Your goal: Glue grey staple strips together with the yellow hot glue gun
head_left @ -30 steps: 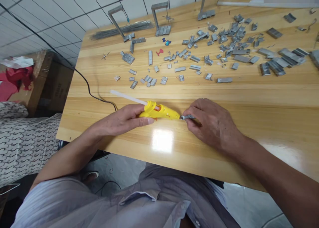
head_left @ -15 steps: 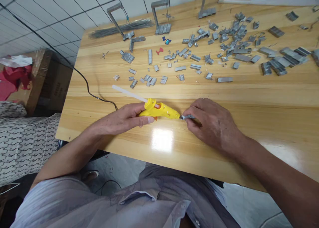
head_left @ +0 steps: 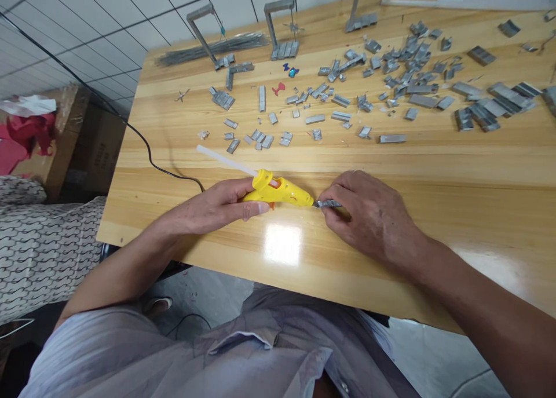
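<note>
Yellow glue gun (head_left: 280, 192) gripped in my left hand (head_left: 208, 210), nozzle touching small metal piece (head_left: 326, 204), pinched by my right hand (head_left: 369, 218) fingers, near worktop (head_left: 456, 172) front edge, staple strips (head_left: 391, 79) scattered toward far edge.

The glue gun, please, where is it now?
Head view, centre-left: glue gun in the left hand, nozzle at the metal strip the right hand holds.

Left side: the left hand (head_left: 208, 210) has its grip closed round a yellow plastic glue gun (head_left: 284, 194), nozzle pointing right.
Gun's rear: a translucent white glue stick (head_left: 226, 159) juts out up-left.
Right side: the right hand (head_left: 373, 218) pinches a small grey metal strip (head_left: 328, 204) against the light wooden counter (head_left: 478, 172), touching the nozzle.
Cord: a black cable (head_left: 147, 149) runs off the left edge.
Far side: scattered grey metal clips (head_left: 403, 79).
</note>
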The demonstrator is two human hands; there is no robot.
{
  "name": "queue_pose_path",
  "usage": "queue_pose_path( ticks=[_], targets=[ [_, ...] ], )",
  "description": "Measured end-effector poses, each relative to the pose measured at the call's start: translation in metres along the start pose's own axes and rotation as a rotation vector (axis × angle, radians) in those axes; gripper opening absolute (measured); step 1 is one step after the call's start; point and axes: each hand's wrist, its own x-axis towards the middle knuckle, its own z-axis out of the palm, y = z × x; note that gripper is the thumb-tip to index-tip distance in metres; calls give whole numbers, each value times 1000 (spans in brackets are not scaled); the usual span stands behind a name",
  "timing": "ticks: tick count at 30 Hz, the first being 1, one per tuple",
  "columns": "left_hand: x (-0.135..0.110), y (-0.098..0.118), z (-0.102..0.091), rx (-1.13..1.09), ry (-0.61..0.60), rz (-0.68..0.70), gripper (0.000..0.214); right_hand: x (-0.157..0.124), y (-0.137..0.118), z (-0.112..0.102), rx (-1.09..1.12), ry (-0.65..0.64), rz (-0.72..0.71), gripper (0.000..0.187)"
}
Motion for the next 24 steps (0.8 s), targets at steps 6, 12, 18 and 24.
queue_pose_path(
  ticks=[6, 12, 18, 24],
  targets=[
    [2, 1, 2, -22, -3, -9, 43, -1, 0, 2, -9, 31, -9, 13],
    [2, -2, 0, -45, -30, -16, 43, -2, 2, 4, -15, 60, -18, 11],
    [2, -1, -1, -38, -35, -11, 44, -1, 2, 4, -6, 63, -26, 12],
    [2, -2, -2, 5, -39, -5, 42, -1, 2, 4, -7, 77, -26, 12]
  ],
)
